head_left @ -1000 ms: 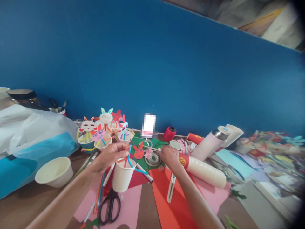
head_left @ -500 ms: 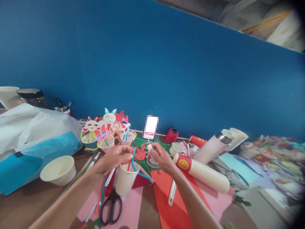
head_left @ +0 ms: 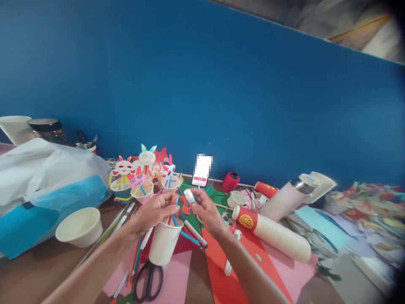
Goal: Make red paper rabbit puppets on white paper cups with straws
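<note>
A white paper cup (head_left: 164,244) stands slightly tilted in front of me, with red and blue strips (head_left: 174,214) rising out of it and over its rim. My left hand (head_left: 158,207) is closed in a pinch on the tops of these strips, just above the cup. Close beside it, my right hand (head_left: 205,211) grips a small white tube (head_left: 189,196), its pale end tilted up toward the left. A red paper animal head (head_left: 186,206) shows partly between the hands. Black-handled scissors (head_left: 148,282) lie at the cup's base.
Paper animal figures (head_left: 147,156) stand in cups at the back left. An off-white bowl (head_left: 79,228) is at left. On the right lie a stack of paper cups (head_left: 278,235) and a white bottle (head_left: 286,198). A phone (head_left: 201,171) leans against the blue wall (head_left: 202,84).
My right hand has moved left and turned, bringing the white tube near my left hand. The cup leans a little more. My left hand keeps its pinch on the strips.
</note>
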`<state>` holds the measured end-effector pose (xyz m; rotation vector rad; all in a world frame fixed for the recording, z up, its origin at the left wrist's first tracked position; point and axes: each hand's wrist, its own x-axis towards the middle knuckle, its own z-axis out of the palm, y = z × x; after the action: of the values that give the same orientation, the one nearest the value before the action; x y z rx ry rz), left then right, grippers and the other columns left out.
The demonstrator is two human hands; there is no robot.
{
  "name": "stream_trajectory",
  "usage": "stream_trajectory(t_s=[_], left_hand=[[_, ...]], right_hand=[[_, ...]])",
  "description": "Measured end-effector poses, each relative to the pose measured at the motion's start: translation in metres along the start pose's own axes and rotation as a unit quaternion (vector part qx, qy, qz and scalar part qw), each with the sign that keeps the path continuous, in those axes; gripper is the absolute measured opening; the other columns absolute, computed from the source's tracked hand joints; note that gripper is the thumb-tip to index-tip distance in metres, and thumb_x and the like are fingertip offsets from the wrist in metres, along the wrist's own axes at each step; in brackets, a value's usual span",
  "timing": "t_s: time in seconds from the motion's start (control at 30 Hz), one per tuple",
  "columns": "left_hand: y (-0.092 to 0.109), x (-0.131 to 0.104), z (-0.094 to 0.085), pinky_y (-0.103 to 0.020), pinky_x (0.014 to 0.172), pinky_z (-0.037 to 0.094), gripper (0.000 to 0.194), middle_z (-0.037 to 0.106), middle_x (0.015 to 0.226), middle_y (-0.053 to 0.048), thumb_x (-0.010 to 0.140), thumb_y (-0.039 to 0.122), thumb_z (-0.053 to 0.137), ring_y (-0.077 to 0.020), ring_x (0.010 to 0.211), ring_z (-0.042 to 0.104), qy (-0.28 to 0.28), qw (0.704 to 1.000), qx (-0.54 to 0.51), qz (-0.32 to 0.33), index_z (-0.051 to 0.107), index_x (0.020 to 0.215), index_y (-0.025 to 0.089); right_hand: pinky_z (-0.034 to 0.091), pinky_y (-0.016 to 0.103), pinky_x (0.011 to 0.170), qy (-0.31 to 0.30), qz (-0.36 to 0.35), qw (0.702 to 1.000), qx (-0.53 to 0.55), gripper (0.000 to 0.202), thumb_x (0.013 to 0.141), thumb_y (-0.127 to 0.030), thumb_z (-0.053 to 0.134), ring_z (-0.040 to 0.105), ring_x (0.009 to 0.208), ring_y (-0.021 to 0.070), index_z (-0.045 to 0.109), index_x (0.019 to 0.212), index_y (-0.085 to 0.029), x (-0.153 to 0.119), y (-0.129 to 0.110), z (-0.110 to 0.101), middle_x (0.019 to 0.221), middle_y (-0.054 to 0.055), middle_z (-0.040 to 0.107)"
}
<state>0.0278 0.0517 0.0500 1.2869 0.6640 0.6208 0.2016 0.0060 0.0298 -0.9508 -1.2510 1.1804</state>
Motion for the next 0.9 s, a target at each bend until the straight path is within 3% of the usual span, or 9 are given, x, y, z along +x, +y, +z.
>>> stream_trajectory(t_s=[0.37,0.5,0.73,0.9], left_hand=[[-0.005,0.003,0.008,-0.022,0.052,0.041,0.019,0.06,0.063,0.0,0.065,0.03,0.064,-0.0119,0.054,0.055,0.046,0.999,-0.02,-0.012,0.059,0.077,0.015],[-0.008,0.005,0.01,-0.019,0.048,0.038,0.017,0.057,0.056,0.003,0.064,0.029,0.066,-0.0091,0.049,0.051,0.067,0.997,-0.039,-0.009,0.057,0.069,0.015],[-0.018,0.007,0.012,-0.018,0.045,0.032,0.028,0.05,0.05,0.005,0.064,0.034,0.065,-0.0063,0.044,0.044,0.115,0.993,-0.019,-0.007,0.046,0.056,0.015],[-0.016,0.008,0.013,-0.02,0.047,0.035,0.029,0.052,0.052,0.004,0.063,0.035,0.065,-0.0085,0.047,0.048,0.129,0.991,-0.023,0.018,0.045,0.055,0.016]], right_hand=[[0.044,0.026,0.069,0.066,-0.031,0.994,0.079,0.03,0.069,-0.028,0.064,0.055,0.081,0.0139,0.046,0.093,-0.022,-0.002,0.019,0.018,0.086,0.001,0.056],[0.044,0.027,0.073,0.085,-0.038,0.993,0.066,0.03,0.069,-0.027,0.065,0.054,0.085,0.015,0.045,0.091,-0.022,-0.002,0.024,0.023,0.09,0.002,0.055],[0.044,0.025,0.062,0.117,-0.029,0.993,-0.016,0.029,0.07,-0.025,0.062,0.053,0.07,0.0119,0.042,0.092,-0.021,-0.002,0.037,0.027,0.08,-0.001,0.053],[0.043,0.025,0.065,0.089,-0.031,0.995,-0.022,0.03,0.069,-0.024,0.063,0.053,0.072,0.0123,0.044,0.092,-0.02,-0.003,0.037,0.023,0.081,0.0,0.054]])
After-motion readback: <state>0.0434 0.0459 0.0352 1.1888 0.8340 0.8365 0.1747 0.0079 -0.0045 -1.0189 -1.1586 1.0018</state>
